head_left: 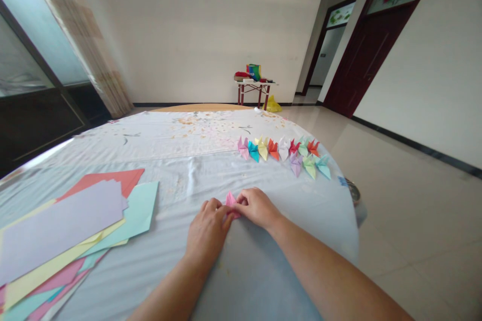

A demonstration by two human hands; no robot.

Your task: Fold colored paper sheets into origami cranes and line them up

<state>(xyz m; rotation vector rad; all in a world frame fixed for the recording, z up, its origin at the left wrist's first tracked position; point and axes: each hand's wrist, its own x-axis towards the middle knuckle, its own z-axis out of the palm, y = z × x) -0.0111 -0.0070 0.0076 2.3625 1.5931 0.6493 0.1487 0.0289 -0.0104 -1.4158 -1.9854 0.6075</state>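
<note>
A small pink folded paper piece (pixel 231 199) lies on the tablecloth between my two hands, its pointed tip facing away from me. My left hand (pixel 208 225) is closed on its left and near edge, with fingertips pressed down on the paper. From the right, my right hand (pixel 258 206) pinches the same piece between thumb and fingers. Parts of the paper are covered by the fingers. Beyond my right hand stand several finished paper cranes in two rows, among them a blue one (pixel 253 151), a yellow one (pixel 261 148) and a purple one (pixel 296 164).
Overlapping sheets of coloured paper, topped by a lavender sheet (pixel 64 230), spread over the left of the round table (pixel 181 153). The table's right edge curves close past the cranes. Against the far wall stands a small side table (pixel 256 84) beside a yellow bag (pixel 272 105).
</note>
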